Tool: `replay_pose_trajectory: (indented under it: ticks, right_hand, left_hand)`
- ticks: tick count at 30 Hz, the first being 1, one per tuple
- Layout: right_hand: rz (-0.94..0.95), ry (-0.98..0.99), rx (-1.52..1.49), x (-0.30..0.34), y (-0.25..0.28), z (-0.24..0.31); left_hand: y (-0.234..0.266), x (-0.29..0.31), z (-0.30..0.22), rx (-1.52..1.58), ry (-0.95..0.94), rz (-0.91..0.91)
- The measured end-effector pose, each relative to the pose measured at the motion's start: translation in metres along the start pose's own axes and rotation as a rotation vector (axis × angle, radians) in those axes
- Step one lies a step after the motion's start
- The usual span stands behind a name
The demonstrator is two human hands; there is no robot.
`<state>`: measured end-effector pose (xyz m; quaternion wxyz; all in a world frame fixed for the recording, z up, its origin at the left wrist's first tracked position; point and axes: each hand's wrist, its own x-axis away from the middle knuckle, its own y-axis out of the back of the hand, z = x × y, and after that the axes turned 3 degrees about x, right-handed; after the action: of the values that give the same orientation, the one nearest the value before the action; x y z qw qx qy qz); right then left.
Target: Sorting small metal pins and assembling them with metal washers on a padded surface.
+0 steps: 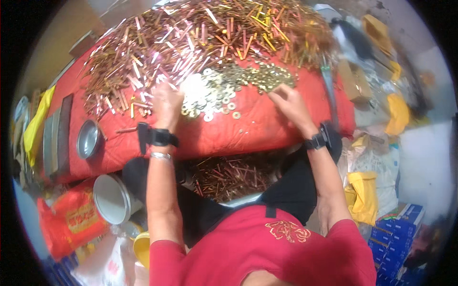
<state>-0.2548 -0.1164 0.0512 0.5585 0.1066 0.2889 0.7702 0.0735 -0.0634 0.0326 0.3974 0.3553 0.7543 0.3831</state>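
A heap of long copper-coloured and golden metal rods (162,43), perhaps bolts, covers the far part of the red-covered table (219,136). Silvery flat washers (219,97) lie loose in front of the heap, glaring white at their left side. Small brass-coloured pieces (269,76) that look like nuts are spread to their right. My left hand (167,105) is at the heap's near edge, just left of the washers; glare and blur hide its fingers. Beside the brass pieces, my right hand (291,105) has thumb and fingers pinched together; anything between them is too small to name.
A metal bowl (89,139) and a dark flat bar (62,136) are at the table's left. Below stands a white bucket (112,200). More rods (229,176) lie between my knees. A cardboard box (354,82), yellow bag (363,195) and blue boxes (396,238) are on the right.
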Motion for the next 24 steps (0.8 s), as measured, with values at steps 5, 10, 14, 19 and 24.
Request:
replay_pose_trajectory:
  ticks: [5,10,14,19,24]
  right_hand:
    - [-0.338,0.333,0.423,-0.069,0.021,-0.054]
    - [-0.335,0.475,0.89,-0.131,0.022,-0.082]
    - [-0.19,0.598,1.166,-0.144,0.02,-0.087]
    - [0.042,0.723,1.152,-0.139,0.039,-0.092]
    - [0.141,0.512,0.692,-0.126,0.052,-0.069]
  left_hand:
    - [-0.016,-0.037,-0.003,-0.351,0.206,0.105]
    - [-0.019,-0.054,0.003,-0.323,0.123,0.285]
    - [-0.017,-0.059,0.028,-0.269,0.083,0.358]
    - [-0.028,-0.062,0.017,-0.253,0.273,0.25]
    - [-0.032,-0.048,0.024,-0.344,0.119,0.138]
